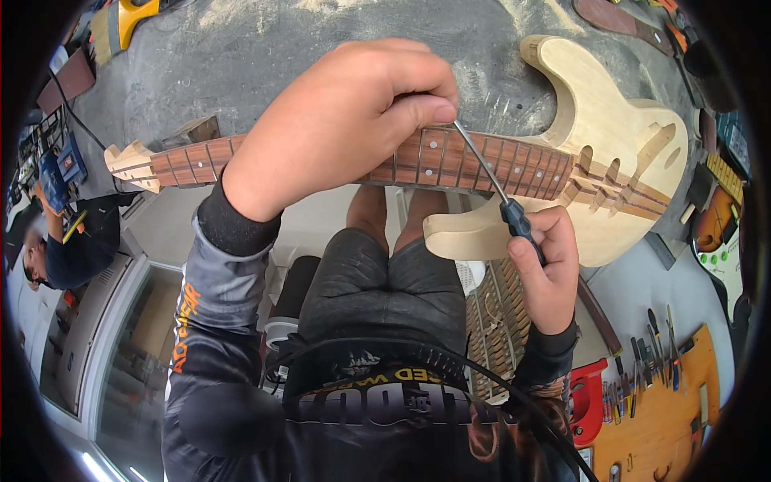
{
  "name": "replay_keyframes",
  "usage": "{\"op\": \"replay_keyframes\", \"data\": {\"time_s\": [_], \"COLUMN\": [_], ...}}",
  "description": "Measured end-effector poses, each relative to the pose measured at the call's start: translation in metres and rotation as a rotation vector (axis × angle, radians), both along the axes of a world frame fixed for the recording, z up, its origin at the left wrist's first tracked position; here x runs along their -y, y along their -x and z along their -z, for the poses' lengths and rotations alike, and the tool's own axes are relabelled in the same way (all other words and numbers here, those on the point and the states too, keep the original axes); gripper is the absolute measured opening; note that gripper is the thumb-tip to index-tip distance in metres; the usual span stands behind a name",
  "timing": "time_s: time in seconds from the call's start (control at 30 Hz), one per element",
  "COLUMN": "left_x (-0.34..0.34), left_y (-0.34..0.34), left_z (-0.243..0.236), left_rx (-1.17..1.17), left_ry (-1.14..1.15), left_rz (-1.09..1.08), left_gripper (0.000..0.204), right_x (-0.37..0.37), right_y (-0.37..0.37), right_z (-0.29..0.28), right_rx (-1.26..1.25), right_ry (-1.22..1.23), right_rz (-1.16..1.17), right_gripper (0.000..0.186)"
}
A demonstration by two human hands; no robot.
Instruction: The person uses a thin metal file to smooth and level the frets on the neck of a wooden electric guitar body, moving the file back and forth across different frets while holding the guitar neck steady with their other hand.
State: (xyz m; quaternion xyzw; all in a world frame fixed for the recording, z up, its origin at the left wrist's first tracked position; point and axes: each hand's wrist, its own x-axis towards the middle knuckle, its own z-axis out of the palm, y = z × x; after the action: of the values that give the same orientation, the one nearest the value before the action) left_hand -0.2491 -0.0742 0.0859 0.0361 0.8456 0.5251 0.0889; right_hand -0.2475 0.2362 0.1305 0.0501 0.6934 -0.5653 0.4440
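Observation:
An unfinished electric guitar lies across the bench, its pale wood body (618, 120) to the right and its fretboard (409, 161) running left to a bare headstock (132, 166). My right hand (552, 261) is closed round the dark handle of a slim metal file (484, 166), near the lower horn of the body. The file slants up and left over the frets. My left hand (337, 120) reaches across the neck and pinches the far end of the shaft, which its fingers cover. Part of the fretboard is hidden under that hand and wrist.
Dust lies on the grey bench top (265, 64). A small wood block (197, 130) sits by the neck. A yellow-handled tool (135, 18) is at the far left. Hand tools hang on a wooden board (658, 410) at lower right. Another person (76, 249) works at left.

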Motion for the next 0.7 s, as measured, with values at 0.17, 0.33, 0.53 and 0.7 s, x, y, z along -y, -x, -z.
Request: {"op": "replay_keyframes", "data": {"time_s": [0.17, 0.33, 0.53, 0.7], "left_x": [0.001, 0.002, 0.003, 0.004], "left_y": [0.004, 0.003, 0.003, 0.002], "left_z": [0.006, 0.008, 0.008, 0.008], "left_rx": [0.085, 0.158, 0.206, 0.123], "left_ry": [-0.032, -0.043, -0.173, -0.164], "left_rz": [0.066, 0.066, 0.014, 0.035], "left_gripper": [0.007, 0.007, 0.006, 0.006], "right_x": [0.008, 0.011, 0.008, 0.005], "right_y": [-0.006, -0.007, -0.014, -0.015], "right_z": [-0.001, -0.001, 0.01, 0.015], "right_rx": [0.031, 0.022, -0.262, -0.361], "right_ry": [0.023, -0.027, -0.039, -0.016], "right_rz": [0.089, 0.076, -0.005, -0.044], "right_gripper": [0.026, 0.033, 0.037, 0.038]}}
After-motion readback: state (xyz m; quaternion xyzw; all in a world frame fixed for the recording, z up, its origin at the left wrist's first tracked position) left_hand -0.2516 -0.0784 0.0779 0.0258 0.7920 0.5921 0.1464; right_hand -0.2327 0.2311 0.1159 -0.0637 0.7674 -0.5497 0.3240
